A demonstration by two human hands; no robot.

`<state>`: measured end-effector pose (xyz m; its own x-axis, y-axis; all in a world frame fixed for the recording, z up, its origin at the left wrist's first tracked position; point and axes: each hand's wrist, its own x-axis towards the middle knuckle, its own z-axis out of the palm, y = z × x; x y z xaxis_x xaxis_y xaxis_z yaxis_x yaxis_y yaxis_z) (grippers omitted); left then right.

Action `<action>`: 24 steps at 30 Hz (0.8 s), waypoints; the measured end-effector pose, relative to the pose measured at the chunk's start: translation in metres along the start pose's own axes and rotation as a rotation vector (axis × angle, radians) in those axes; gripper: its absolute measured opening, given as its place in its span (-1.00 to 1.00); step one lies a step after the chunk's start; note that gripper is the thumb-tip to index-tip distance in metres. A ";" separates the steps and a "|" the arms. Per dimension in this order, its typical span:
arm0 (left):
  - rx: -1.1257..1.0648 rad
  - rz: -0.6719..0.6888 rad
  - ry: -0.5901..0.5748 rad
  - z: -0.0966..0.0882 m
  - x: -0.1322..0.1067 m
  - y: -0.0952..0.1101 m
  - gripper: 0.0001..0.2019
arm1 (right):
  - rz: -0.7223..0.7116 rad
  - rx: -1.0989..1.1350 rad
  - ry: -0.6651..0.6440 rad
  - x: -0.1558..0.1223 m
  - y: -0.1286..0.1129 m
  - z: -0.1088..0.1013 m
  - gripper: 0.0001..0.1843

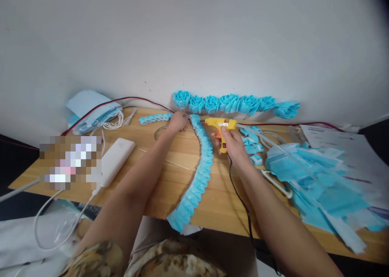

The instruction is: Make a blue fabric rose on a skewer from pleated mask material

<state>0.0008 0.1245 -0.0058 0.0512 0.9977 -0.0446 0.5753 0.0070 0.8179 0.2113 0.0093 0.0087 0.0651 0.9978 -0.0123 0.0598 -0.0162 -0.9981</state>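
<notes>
My right hand is closed round the handle of a yellow hot glue gun, whose nozzle points left toward the top of a long curved strip of pleated blue material. My left hand presses on the far end of that strip with its fingers bent, next to a shorter pleated blue piece. The strip curves from the wall down to the table's near edge. The gun's black cord trails toward me.
A row of blue paper roses lines the wall. A heap of cut blue masks and small folded pieces lie right. A white power bank, stacked masks and a tape ring lie left.
</notes>
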 end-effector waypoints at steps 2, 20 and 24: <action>0.047 0.011 0.020 0.000 0.000 0.003 -0.70 | 0.004 -0.015 0.011 0.000 0.000 -0.001 -0.27; 0.180 0.090 -0.021 0.005 0.008 0.006 -0.69 | -0.103 -0.157 0.076 0.007 0.003 -0.005 -0.29; 0.236 0.084 -0.060 -0.006 0.004 0.012 -0.64 | -0.138 -0.275 0.064 0.005 0.001 -0.006 -0.33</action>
<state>0.0033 0.1285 0.0073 0.1508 0.9883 -0.0221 0.7416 -0.0983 0.6636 0.2173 0.0141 0.0077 0.0993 0.9859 0.1350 0.3387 0.0941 -0.9362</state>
